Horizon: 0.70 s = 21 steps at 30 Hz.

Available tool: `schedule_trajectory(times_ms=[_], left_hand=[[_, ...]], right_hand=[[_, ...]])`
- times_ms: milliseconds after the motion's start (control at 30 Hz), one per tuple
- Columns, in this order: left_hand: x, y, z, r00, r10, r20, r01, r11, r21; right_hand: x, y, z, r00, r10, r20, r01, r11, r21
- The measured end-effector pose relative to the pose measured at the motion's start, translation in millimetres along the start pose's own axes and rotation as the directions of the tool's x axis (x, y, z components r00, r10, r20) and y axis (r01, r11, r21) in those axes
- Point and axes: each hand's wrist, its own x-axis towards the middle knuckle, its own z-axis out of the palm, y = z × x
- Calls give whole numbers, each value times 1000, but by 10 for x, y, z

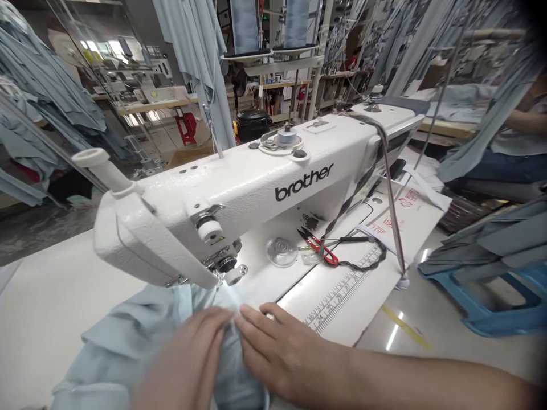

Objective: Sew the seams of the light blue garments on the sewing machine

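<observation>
A white Brother sewing machine (256, 188) stands on the table in front of me. Pale blue fabric (128, 336) lies bunched under its needle end and spreads toward the lower left. My left hand (188, 364) rests flat on the fabric, fingers stretched toward the needle area, somewhat blurred. My right hand (277, 353) lies flat beside it, fingers extended and pressing the fabric; the fingertips of both hands almost meet just in front of the presser foot. Neither hand grips anything.
Red-handled thread snips (318, 246), a clear round bobbin case (282, 251) and a printed ruler strip (337, 296) lie on the machine bed to the right. A blue stool (482, 302) carries folded grey fabric. Another person's arm (521, 122) works at the far right.
</observation>
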Motion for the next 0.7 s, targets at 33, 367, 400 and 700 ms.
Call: schedule_trajectory(times_ms=[33, 367, 400, 700], left_hand=[[44, -37, 31, 999, 35, -10, -35, 999, 21], [-145, -135, 212, 981, 190, 28, -191, 953, 235], [-149, -134, 216, 981, 191, 30, -192, 950, 246], [-91, -253, 277, 995, 104, 14, -104, 957, 269]], right_hand=[[-24, -27, -1, 1000, 10, 3, -10, 1000, -2], [-94, -5, -116, 999, 38, 19, -39, 998, 55], [-90, -5, -106, 999, 40, 17, -41, 997, 63], [101, 113, 37, 999, 50, 3, -49, 983, 176]])
